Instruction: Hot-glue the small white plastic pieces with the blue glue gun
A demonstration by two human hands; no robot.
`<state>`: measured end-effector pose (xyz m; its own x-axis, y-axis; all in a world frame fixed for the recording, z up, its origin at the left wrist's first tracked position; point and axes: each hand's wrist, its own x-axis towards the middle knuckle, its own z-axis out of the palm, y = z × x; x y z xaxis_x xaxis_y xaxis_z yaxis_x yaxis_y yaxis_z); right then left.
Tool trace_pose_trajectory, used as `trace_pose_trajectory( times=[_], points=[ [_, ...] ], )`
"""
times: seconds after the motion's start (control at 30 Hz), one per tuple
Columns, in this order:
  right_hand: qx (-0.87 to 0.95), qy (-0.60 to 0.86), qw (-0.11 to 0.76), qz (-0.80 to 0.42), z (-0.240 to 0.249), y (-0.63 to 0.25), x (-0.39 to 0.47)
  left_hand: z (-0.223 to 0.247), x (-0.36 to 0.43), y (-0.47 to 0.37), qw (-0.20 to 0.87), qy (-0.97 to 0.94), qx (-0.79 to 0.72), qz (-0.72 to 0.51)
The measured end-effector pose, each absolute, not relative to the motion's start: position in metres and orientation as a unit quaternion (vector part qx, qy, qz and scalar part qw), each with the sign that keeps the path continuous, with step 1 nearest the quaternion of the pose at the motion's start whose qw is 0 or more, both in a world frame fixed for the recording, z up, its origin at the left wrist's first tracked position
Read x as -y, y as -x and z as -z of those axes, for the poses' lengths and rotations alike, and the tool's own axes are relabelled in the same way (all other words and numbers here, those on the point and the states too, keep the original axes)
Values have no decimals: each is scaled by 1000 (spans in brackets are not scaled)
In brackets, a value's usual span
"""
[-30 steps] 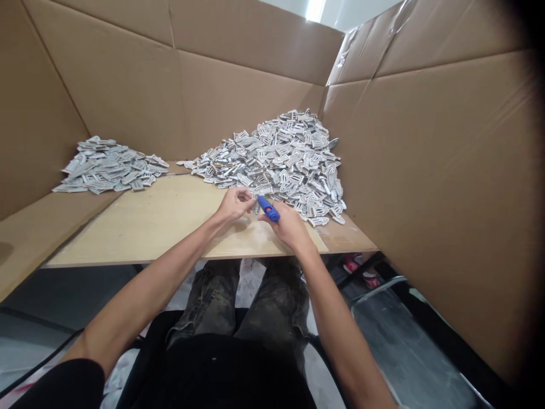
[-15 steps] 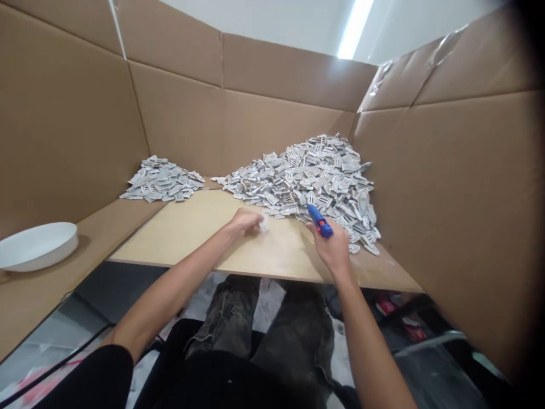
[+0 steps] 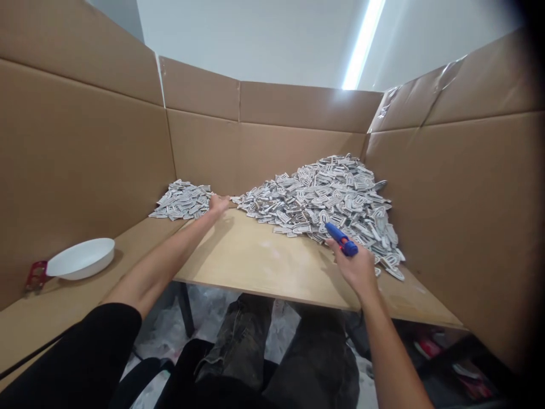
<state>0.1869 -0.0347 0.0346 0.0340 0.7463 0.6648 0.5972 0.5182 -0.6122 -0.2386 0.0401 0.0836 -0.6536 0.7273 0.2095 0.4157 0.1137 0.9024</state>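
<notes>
My left hand (image 3: 219,204) is stretched out at the right edge of the small pile of pale flat pieces (image 3: 182,200). Its fingers look extended and apart, and nothing shows in them. In my right hand (image 3: 355,264) is a blue pen-like tool (image 3: 340,238) with a red part, its tip pointing up and left toward the large pile of similar pieces (image 3: 323,196). Both piles lie on the light wooden board (image 3: 255,261), near the cardboard walls.
A white oval bowl (image 3: 83,259) stands on the left ledge, with a red object (image 3: 37,276) beside it. Tall cardboard walls (image 3: 204,145) enclose the back and sides. The board's front edge runs above my legs.
My left hand has moved from the middle of the board, where it held a pale piece, away to the small pile. My right hand still holds the blue tool. The view has shifted.
</notes>
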Motion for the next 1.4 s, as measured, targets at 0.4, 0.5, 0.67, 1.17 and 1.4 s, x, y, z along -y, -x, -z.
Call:
trace_pose_trajectory(
  times=[0.4, 0.5, 0.67, 1.17, 1.4],
  points=[
    [710, 524, 465, -76, -36, -189, 38, 5, -59, 142, 50, -719, -631, -286],
    [724, 539, 424, -67, -32, -188, 36, 7, -63, 133, 60, -750, -607, -257],
    [732, 559, 383, -74, -29, -182, 35, 8, -71, 123, 108, -757, -594, -249],
    [771, 572, 272, -57, -6, -141, 35, -2, -56, 88, 63, -707, -619, -335],
    [779, 556, 277, -83, 5, -143, 25, -6, -45, 67, 406, -479, -555, -546]
  ],
)
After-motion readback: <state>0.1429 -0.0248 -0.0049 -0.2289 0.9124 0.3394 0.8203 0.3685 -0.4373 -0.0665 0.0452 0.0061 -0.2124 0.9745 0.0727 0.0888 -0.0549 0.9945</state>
